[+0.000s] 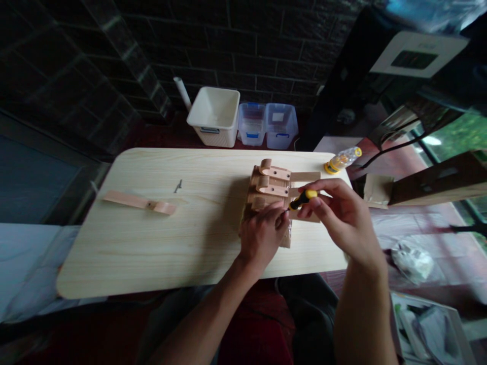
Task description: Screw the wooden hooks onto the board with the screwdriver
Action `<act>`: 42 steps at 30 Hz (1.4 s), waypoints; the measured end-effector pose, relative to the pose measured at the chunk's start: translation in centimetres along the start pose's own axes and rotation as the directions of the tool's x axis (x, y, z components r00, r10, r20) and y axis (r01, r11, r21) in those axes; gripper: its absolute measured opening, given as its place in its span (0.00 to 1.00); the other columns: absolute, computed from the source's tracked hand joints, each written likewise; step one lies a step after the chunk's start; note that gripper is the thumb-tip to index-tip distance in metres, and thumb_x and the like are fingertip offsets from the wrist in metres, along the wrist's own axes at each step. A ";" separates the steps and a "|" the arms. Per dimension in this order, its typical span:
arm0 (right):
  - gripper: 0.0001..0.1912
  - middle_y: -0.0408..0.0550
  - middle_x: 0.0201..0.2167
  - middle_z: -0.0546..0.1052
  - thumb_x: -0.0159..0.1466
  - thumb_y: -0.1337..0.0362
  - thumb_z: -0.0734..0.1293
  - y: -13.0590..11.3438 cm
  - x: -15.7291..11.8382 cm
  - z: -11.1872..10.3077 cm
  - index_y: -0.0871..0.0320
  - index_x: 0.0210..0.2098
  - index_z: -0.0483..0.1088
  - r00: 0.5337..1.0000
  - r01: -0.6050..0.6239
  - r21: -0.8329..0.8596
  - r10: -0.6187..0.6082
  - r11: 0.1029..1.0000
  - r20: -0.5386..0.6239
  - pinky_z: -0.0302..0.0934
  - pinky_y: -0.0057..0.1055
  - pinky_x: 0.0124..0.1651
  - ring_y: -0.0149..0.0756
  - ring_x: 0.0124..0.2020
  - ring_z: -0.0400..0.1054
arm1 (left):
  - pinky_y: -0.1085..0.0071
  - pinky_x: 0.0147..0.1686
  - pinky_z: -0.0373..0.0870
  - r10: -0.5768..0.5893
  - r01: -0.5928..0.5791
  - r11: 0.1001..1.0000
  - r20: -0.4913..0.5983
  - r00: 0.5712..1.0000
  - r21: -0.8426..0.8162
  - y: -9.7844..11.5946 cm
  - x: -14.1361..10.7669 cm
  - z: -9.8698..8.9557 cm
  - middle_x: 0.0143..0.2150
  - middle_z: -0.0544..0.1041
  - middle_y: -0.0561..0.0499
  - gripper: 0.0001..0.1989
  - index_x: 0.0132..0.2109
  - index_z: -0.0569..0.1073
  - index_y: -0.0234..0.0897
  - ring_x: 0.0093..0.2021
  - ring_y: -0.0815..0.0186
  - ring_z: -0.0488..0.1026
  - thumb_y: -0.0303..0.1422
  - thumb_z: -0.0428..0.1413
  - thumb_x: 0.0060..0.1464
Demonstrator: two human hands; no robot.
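Note:
A yellow-and-black screwdriver (303, 198) is gripped in the fingers of my right hand (338, 208), its tip pointing down and left. Under it lies a wooden piece (273, 189) with curved ends, several flat slats and dark screw holes or heads. My left hand (263, 230) rests on the near part of this wooden piece. Its thumb and fingertips come together close to the screwdriver's tip; whether they pinch a screw is hidden. Wooden slats (305, 176) stick out to the right from the piece.
A loose wooden strip (129, 199) and small screws (178, 186) lie on the left of the table (163, 253). At its back right corner lies a clear, yellow-capped container (342, 160). Beyond the back edge stand a white bin (215, 109) and clear plastic boxes (280, 126).

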State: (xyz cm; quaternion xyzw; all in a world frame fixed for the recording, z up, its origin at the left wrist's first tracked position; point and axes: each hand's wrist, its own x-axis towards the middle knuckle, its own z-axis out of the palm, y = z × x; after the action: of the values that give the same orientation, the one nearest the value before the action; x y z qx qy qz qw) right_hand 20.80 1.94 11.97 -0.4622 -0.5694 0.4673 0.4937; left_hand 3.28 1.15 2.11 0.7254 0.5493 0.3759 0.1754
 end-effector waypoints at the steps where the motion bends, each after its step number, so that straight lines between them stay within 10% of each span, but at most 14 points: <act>1: 0.10 0.46 0.45 0.85 0.72 0.56 0.77 0.0 0.0 0.0 0.51 0.50 0.79 1.000 0.010 -0.007 -0.010 1.000 0.000 0.83 0.31 0.41 0.31 0.34 0.82 | 0.68 0.45 0.83 -0.002 0.002 1.000 0.004 1.000 0.001 0.0 0.0 0.0 0.56 0.90 0.52 0.07 0.51 0.85 0.44 0.42 0.64 0.89 0.30 0.63 0.71; 42: 0.14 0.45 0.45 0.84 0.71 0.53 0.77 0.8 0.1 -0.1 0.51 0.51 0.76 0.999 0.049 -0.001 -0.049 0.999 -0.009 0.83 0.33 0.41 0.33 0.34 0.82 | 0.65 0.49 0.86 -0.067 0.066 0.998 0.034 0.997 0.005 0.7 0.3 -0.5 0.56 0.90 0.51 0.09 0.52 0.86 0.46 0.47 0.59 0.90 0.29 0.65 0.68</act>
State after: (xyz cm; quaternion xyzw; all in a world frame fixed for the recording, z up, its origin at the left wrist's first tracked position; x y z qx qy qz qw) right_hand 20.96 2.20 11.20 -0.4504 -0.5784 0.4529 0.5074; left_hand 3.40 1.12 3.05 0.7134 0.5708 0.3563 0.1960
